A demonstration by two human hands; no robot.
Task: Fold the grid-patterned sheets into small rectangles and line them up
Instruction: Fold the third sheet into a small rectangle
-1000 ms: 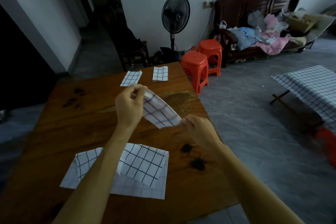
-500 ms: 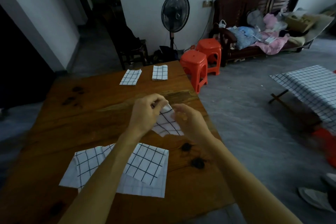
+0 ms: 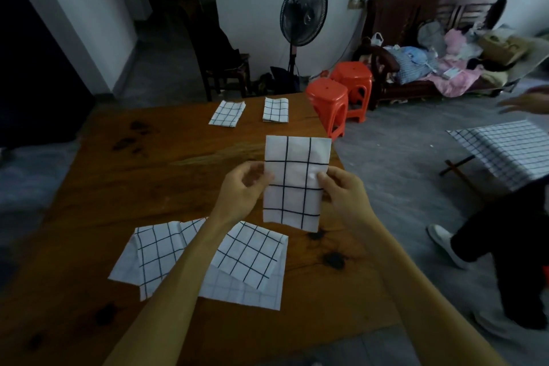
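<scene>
— What's on the desk (image 3: 98,187) over at the left?

— Near the front edge, under my left forearm, a loose pile of unfolded sheets (image 3: 246,258) lies spread flat, grid lines up, the top ones skewed across a paler one beneath. Up at the far edge, two folded rectangles sit side by side, a gap between them: the left folded piece (image 3: 227,113) a little crooked, the right folded piece (image 3: 276,110) squarer, close to the far right corner.

— And your hands?

— My left hand (image 3: 242,192) pinches the left edge of the sheet I'm holding (image 3: 294,183), thumb in front, fingers curled behind it. The sheet stands upright in the air above the desk's right edge, a tall rectangle, clear of the wood. My right hand (image 3: 341,190) grips its right edge the same way, thumb pressed on the front at about mid-height. Both hands hold at the same level, the top half standing free above them.

— Anything further right?

— Off the desk, two orange stools (image 3: 340,92) stand on the floor by the far right corner. Beyond them, a low stand draped in grid cloth (image 3: 511,151), and another person's dark trouser leg (image 3: 520,235) at the frame's edge.
</scene>
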